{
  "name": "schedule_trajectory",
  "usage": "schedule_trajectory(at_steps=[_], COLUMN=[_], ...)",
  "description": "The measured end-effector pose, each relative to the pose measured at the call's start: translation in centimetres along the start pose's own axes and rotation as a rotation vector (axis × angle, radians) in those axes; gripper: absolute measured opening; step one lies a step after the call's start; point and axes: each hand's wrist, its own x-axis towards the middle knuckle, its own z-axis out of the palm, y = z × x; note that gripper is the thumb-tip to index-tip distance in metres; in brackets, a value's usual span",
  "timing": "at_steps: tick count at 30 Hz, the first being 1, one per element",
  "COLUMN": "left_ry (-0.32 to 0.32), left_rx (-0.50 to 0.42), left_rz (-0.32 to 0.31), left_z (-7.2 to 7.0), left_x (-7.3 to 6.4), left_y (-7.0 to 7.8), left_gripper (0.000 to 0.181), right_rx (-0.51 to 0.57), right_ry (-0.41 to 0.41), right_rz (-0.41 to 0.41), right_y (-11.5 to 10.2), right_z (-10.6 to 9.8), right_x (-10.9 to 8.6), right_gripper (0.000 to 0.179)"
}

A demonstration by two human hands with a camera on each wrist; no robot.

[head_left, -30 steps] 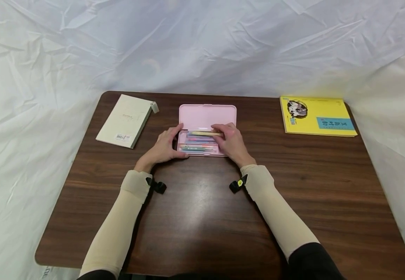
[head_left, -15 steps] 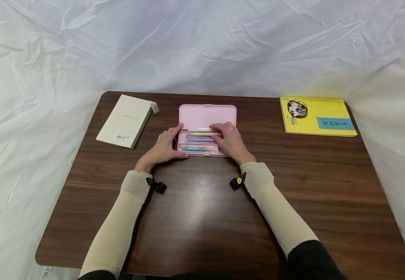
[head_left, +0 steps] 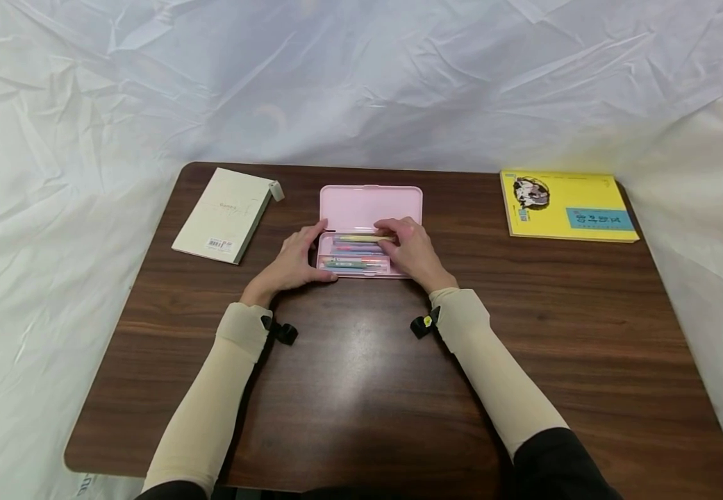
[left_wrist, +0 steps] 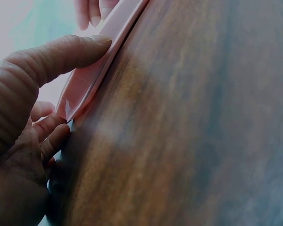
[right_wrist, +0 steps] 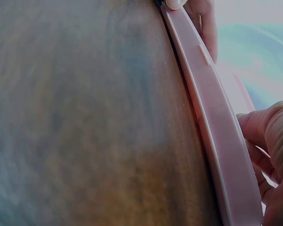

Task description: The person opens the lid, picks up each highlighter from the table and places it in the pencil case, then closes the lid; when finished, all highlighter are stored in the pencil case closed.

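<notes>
A pink pencil case [head_left: 370, 207] lies on the table with its lid tipped back and several pens inside. My left hand [head_left: 286, 267] holds the case's left end, thumb on the front wall and fingers round the corner, as the left wrist view shows on the case wall [left_wrist: 92, 77]. Over the right end of the case, my right hand [head_left: 414, 258] pinches a yellow pen [head_left: 356, 239] along the back of the tray. A green pen [head_left: 345, 264] lies nearer the front. The right wrist view has the case wall [right_wrist: 221, 127] hiding my right fingertips.
A cream notebook [head_left: 220, 215] with a tab at its corner lies at the back left of the dark wooden table [head_left: 361, 403]. At the back right is a yellow book [head_left: 567, 205]. Wrinkled white sheeting [head_left: 361, 83] hangs behind the table.
My right hand has shifted slightly to the left and back with the yellow pen, which sits a little further left. The left hand and the case stay in place.
</notes>
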Motion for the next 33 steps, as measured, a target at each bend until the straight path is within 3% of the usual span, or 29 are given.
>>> schedule_trajectory(at_steps=[13,18,26,29,33], left_ry=[0.0,0.02,0.067,0.068,0.067], left_rx=[-0.016,-0.03,-0.067,-0.069,-0.064], left_rz=[0.0,0.019,0.057,0.054,0.044], left_z=[0.0,0.0,0.2,0.2,0.1], left_x=[-0.2,-0.1,0.2,0.3,0.2], left_y=[0.1,0.0,-0.2,-0.2,-0.1], left_gripper=[0.12,0.124,0.132,0.132,0.132], right_rx=[0.086,0.149,0.099,0.076,0.069], right_ry=[0.073,0.171,0.356,0.349,0.268], right_rz=[-0.066,-0.084,-0.029,0.01,0.092], right_y=[0.8,1.6,3.0,3.5,3.8], right_z=[0.1,-0.9,-3.5,-4.1,-4.4], right_x=[-0.8,-0.9,1.1,2.1,2.9], right_gripper=[0.027,0.026,0.031,0.041,0.054])
